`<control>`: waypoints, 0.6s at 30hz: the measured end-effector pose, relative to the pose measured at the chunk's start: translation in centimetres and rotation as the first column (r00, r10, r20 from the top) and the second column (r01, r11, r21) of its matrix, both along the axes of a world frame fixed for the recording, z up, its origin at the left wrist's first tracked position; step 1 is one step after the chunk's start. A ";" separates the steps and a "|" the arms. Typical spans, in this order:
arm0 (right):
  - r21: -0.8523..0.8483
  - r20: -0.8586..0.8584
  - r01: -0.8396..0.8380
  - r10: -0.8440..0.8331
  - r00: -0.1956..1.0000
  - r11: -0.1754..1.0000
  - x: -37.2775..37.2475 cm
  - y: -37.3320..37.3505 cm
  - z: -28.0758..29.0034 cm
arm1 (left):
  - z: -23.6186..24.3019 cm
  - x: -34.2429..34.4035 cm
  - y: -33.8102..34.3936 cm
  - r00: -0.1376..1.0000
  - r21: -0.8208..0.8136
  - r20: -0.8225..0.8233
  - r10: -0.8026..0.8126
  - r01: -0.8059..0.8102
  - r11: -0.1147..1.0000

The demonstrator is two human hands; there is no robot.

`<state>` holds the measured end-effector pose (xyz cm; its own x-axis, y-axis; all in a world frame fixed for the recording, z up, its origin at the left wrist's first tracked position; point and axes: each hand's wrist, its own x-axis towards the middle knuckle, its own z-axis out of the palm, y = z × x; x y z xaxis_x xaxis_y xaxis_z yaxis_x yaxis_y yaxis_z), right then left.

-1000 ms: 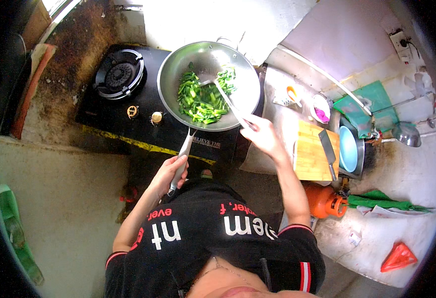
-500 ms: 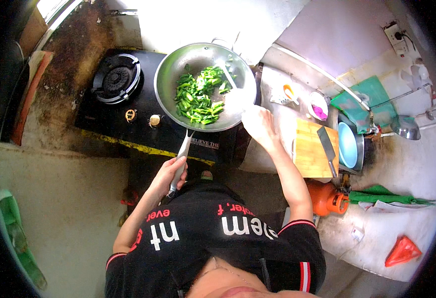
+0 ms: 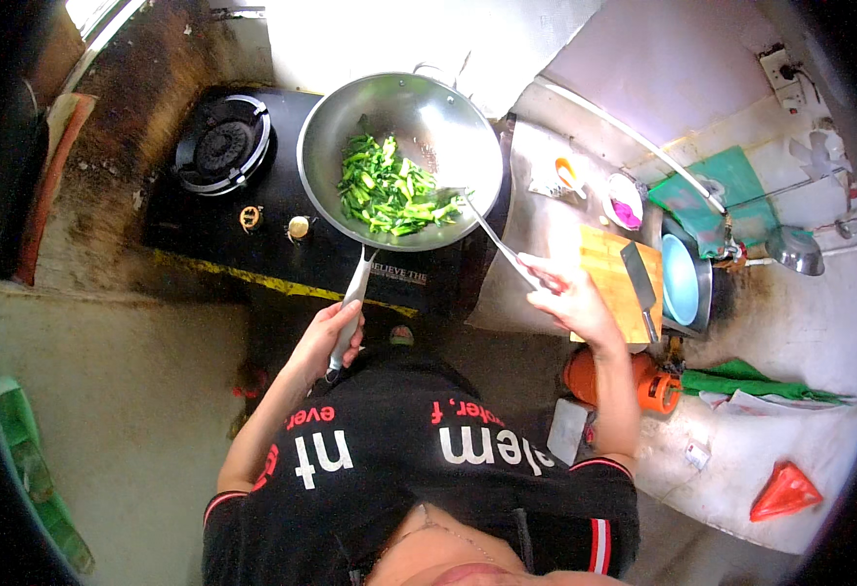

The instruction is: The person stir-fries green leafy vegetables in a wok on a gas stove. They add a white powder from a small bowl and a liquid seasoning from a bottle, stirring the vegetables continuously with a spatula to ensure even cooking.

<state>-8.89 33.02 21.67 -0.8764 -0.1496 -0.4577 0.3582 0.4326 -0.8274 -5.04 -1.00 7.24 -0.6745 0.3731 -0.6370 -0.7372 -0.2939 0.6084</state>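
A wide steel wok (image 3: 327, 146) rests on the right side of the black gas stove, tilted slightly in view. My left hand (image 3: 331, 337) is wrapped round its long handle (image 3: 357, 280). Chopped leafy greens (image 3: 385, 184) are heaped in the left and lower part of the wok. To the right of the rim, my right hand (image 3: 573, 305) grips a long-handled spatula (image 3: 492, 237). The tip of the spatula reaches over the rim to the right edge of the greens; the shape of its head is hard to make out.
A second burner (image 3: 223, 145) is at the left of the stove. To the right lie a cutting board (image 3: 599, 283) with a cleaver (image 3: 639, 278), a light blue basin (image 3: 681, 281) and a white bowl (image 3: 621, 186) with something pink. An orange gas cylinder (image 3: 653, 388) stands below the counter.
My right hand has drawn back from the wok's rim, down and to the right, with the spatula. The greens have shifted, spreading toward the wok's lower right. My left hand still holds the handle.
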 end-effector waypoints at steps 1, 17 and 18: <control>-0.006 -0.154 -0.092 0.090 0.984 0.996 0.5 1.1 -0.6 | 0.0 0.0 0.0 1.000 0.022 -0.018 -0.007 0.008 1.000; 0.216 -0.534 -0.046 0.158 0.831 0.975 -11.1 -7.3 -14.1 | -0.5 0.1 -0.1 0.999 -0.014 -0.041 -0.019 0.019 1.000; 0.214 -0.498 -0.099 0.196 0.845 0.972 -10.3 -7.9 -13.1 | -0.5 0.1 -0.1 0.999 -0.020 -0.040 -0.016 0.015 1.000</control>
<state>-19.15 25.15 8.59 -0.9663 -0.2568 0.0195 -0.1751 0.5996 -0.7809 -4.93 -1.08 6.79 -0.6941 0.3713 -0.6167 -0.7162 -0.2698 0.6436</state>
